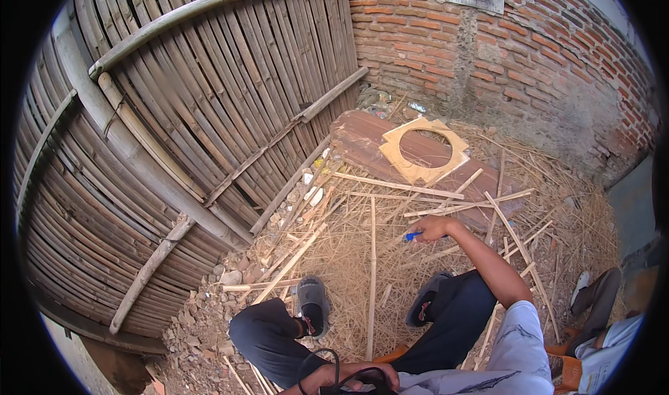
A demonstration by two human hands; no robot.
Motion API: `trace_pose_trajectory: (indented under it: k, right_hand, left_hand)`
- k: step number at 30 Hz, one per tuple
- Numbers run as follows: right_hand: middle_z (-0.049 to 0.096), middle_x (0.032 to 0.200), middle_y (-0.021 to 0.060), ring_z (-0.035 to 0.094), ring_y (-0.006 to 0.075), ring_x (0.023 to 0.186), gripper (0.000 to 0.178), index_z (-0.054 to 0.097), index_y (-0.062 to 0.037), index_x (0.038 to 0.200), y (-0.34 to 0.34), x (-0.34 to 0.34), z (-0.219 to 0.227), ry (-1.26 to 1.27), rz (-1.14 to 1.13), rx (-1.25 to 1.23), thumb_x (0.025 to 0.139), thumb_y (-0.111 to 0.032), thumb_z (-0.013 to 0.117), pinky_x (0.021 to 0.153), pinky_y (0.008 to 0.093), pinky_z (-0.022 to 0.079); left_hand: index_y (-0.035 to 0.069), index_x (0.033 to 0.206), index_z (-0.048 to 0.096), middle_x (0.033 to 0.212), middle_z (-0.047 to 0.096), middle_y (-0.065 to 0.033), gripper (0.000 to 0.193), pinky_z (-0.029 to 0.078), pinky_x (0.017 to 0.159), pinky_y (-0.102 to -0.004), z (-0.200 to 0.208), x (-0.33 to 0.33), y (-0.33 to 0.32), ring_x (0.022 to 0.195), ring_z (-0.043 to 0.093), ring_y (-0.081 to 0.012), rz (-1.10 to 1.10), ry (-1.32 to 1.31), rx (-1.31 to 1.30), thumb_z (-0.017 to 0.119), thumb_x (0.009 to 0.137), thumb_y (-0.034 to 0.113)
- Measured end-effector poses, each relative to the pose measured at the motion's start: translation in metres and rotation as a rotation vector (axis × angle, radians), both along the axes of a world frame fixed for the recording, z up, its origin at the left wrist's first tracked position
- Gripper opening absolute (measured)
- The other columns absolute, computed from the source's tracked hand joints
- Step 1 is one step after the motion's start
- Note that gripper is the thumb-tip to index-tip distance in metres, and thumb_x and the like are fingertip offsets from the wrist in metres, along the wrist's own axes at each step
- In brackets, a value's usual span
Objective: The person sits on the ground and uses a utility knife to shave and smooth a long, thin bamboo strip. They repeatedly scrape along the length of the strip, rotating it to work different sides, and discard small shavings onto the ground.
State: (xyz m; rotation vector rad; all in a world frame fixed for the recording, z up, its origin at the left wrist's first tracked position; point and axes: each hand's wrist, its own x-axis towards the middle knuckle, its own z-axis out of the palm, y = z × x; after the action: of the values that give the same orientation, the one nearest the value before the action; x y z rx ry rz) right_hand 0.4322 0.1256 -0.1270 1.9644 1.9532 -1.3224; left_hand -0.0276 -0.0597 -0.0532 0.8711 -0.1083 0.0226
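Blue tool (414,236) is pinched in the right hand (435,229) over bamboo strips (390,186); keep it firm while the left hand (352,376) grips a black cable (317,361).

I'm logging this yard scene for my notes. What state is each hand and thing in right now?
Right hand: stretched forward, shut on a small blue tool.
Blue tool: gripped, tip low over the litter.
Left hand: near the lap, resting on a black cable.
Black cable: looped.
Bamboo strips: loose, scattered flat on the ground.
Plywood cutout: lying flat on a brown board, round hole through it.
Bamboo fence: standing.
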Motion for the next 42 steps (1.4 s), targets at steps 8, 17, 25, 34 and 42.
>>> trace_pose_trajectory:
  k: [8,17,25,34,42]
  right_hand:
    - [0.077,0.091,0.0125,0.076,0.0227,0.080,0.054,0.067,-0.0107,0.142,-0.004,0.007,-0.003,0.038,-0.037,0.095,0.091,-0.023,0.081,0.071,0.0382,0.059]
    - [0.076,0.103,0.0139,0.076,0.0287,0.090,0.060,0.067,-0.0154,0.145,-0.006,-0.004,0.040,0.083,-0.022,0.376,0.086,-0.016,0.078,0.086,0.0423,0.059]
    - [0.072,0.104,0.0100,0.066,0.0116,0.070,0.050,0.047,-0.0030,0.159,-0.028,-0.050,0.111,0.968,-0.316,0.371,0.114,-0.023,0.054,0.063,0.0272,0.055]
    - [0.068,0.111,0.0114,0.059,0.0103,0.069,0.058,0.037,0.0006,0.163,-0.068,-0.088,0.166,1.239,-0.239,0.354,0.112,-0.021,0.055,0.060,0.0260,0.049]
    - [0.065,0.126,0.0144,0.062,0.0126,0.083,0.070,0.024,-0.0023,0.171,-0.078,-0.103,0.179,1.147,-0.120,0.457,0.107,-0.011,0.053,0.073,0.0285,0.052]
  left_hand:
    - [0.006,0.114,0.071,0.109,0.065,-0.0120,0.034,0.044,0.092,-0.0425,-0.023,0.020,0.016,0.101,0.060,-0.0247,-0.074,-0.211,0.153,0.068,0.106,0.039]
    - [0.001,0.136,0.065,0.125,0.071,-0.0099,0.068,0.040,0.114,-0.0413,-0.096,0.013,0.046,0.123,0.064,-0.0257,-0.122,0.070,0.095,0.096,0.082,0.028]
    - [0.005,0.153,0.054,0.151,0.061,-0.0130,0.089,0.042,0.118,-0.0431,-0.123,0.028,0.086,0.141,0.056,-0.0274,-0.059,0.208,0.310,0.093,0.084,0.044]
    - [-0.007,0.147,0.050,0.134,0.066,-0.0335,0.097,0.055,0.105,-0.0450,-0.288,0.056,0.092,0.125,0.068,-0.0405,0.359,1.240,1.018,0.087,0.083,0.056]
    - [-0.017,0.152,0.041,0.143,0.059,-0.0395,0.112,0.050,0.113,-0.0438,-0.403,0.045,0.044,0.134,0.062,-0.0473,0.145,1.189,0.950,0.080,0.085,0.063]
